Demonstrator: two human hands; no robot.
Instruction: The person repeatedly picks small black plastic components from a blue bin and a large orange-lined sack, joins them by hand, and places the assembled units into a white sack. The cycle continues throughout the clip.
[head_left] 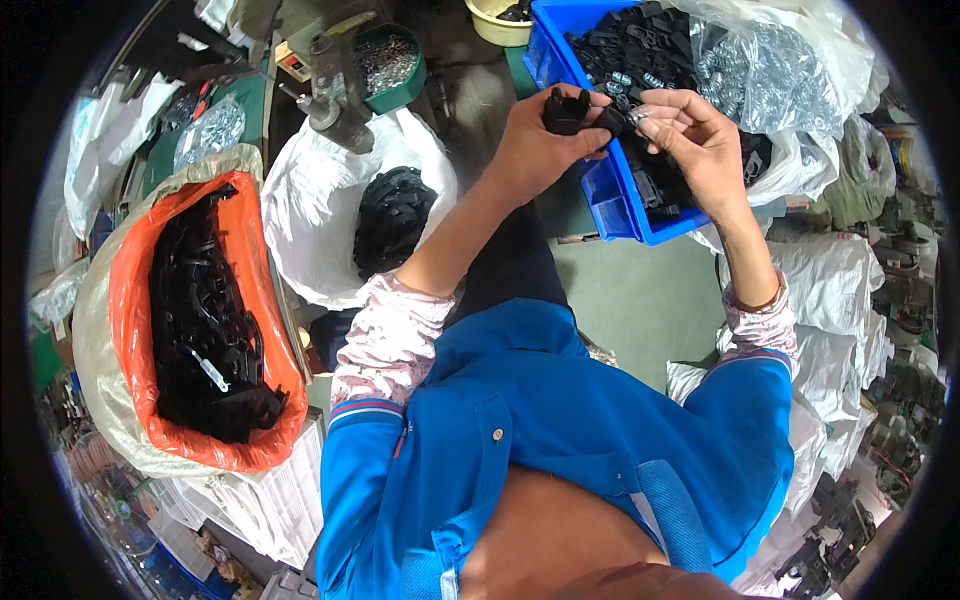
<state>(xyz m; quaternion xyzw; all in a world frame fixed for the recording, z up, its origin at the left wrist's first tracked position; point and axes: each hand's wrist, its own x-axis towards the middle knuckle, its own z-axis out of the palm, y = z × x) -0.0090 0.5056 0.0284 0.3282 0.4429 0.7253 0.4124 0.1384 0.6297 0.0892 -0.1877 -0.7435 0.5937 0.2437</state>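
One chunky black plastic part [570, 110]

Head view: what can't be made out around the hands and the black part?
- Black part: shape mostly hidden by the left hand.
- Small metal piece: too small to identify in the right hand.
- Blue bin: far end cut off by the top edge.

An orange sack [130, 300] of black parts sits beside a green bowl [392, 95].
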